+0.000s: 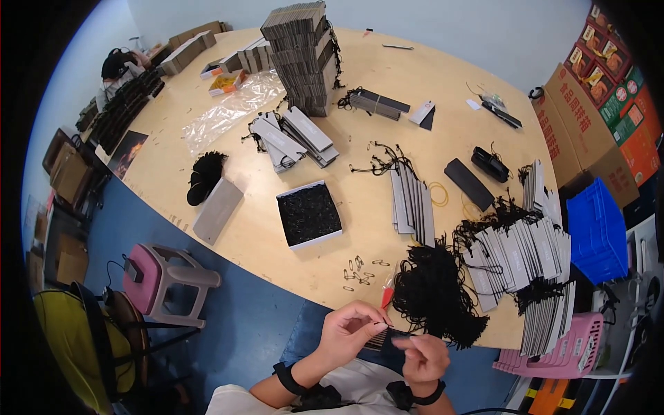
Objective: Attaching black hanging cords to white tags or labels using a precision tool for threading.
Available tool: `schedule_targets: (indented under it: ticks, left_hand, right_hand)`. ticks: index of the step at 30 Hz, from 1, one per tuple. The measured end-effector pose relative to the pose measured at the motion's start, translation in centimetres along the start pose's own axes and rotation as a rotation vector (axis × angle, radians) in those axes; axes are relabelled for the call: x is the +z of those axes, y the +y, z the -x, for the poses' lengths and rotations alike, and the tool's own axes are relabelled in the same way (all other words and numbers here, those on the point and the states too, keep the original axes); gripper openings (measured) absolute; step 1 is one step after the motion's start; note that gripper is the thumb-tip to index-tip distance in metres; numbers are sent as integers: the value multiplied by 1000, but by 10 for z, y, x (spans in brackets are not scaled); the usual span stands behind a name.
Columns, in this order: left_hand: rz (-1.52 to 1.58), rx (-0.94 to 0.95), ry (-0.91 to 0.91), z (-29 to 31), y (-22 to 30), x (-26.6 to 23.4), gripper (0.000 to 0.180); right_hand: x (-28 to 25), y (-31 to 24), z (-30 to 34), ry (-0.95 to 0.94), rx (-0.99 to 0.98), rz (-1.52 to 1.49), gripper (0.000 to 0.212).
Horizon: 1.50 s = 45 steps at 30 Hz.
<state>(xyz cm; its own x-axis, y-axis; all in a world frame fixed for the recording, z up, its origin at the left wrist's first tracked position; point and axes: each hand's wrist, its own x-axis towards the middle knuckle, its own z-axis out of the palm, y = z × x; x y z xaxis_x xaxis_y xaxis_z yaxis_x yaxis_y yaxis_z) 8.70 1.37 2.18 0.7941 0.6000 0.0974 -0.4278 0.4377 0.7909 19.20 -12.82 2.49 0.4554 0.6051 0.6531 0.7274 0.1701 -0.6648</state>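
Observation:
At the table's near edge, my left hand (349, 333) pinches thumb against fingertips on a small dark thing, too small to name. Close on its right, my right hand (423, 358) has its fingers curled in, slightly smeared; what they hold cannot be made out. Below and between the hands lies a dark flat piece (393, 344), partly hidden. A heap of black cords (436, 294) spreads just beyond my right hand. Several small metal pins (358, 271) lie scattered beyond my left hand, near a red-tipped item (387, 296).
An open white box (310, 243) holds small black pieces. Grey strung tags lie in a bundle (413, 200) and in a large pile (515, 259) at right. Further off rises a tall tag stack (299, 62). A blue crate (598, 232) and pink stool (142, 280) flank the table.

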Motion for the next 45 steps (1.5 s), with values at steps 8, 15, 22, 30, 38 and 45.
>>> schedule_targets:
  ticks: [8, 15, 22, 30, 38, 45]
  left_hand:
    - [-664, 57, -219, 1, 25, 4, 14]
    - [-742, 39, -188, 1, 29, 9, 13]
    - [-836, 52, -44, -5, 34, 16, 11]
    - [-726, -113, -82, -3, 36, 25, 14]
    - [-746, -77, -109, -1, 35, 24, 15]
    - [-863, 13, -163, -3, 40, 25, 18]
  right_hand:
    - [-19, -14, -53, -300, 459, -270, 21]
    - [-21, -5, -55, -376, 570, -362, 11]
    - [-27, -6, -60, -372, 431, -271, 12]
    - [-10, 1, -44, -275, 488, -310, 13]
    - [-10, 0, -41, -265, 499, -299, 15]
    - [-14, 0, -49, -325, 291, -179, 20]
